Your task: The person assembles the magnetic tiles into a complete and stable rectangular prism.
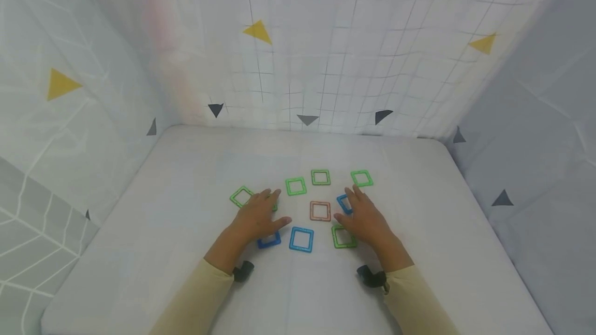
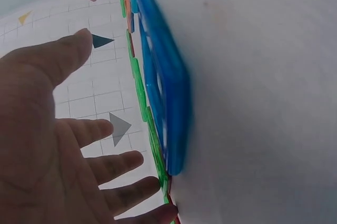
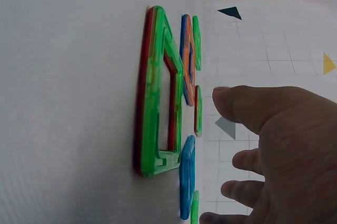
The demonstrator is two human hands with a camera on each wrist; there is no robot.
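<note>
Several square magnetic tile frames lie on the white table. My left hand (image 1: 257,216) spreads its fingers over the left ones, partly hiding a dark blue tile (image 1: 270,245) and a green tile. A second green tile (image 1: 235,202) lies beside its fingers. My right hand (image 1: 368,218), fingers extended, partly covers a blue tile (image 1: 342,206) and a green tile (image 1: 345,246). That green tile (image 3: 151,98) shows a red layer beneath it in the right wrist view. Between the hands are a red-orange tile (image 1: 312,211) and a light blue tile (image 1: 300,249). Neither hand holds anything.
Farther back lie three green tiles: one left of centre (image 1: 297,193), one at the middle (image 1: 321,184) and one to the right (image 1: 364,185). The white table (image 1: 186,169) meets hanging sheets at the back and sides. A dark device (image 1: 371,276) sits at the right wrist.
</note>
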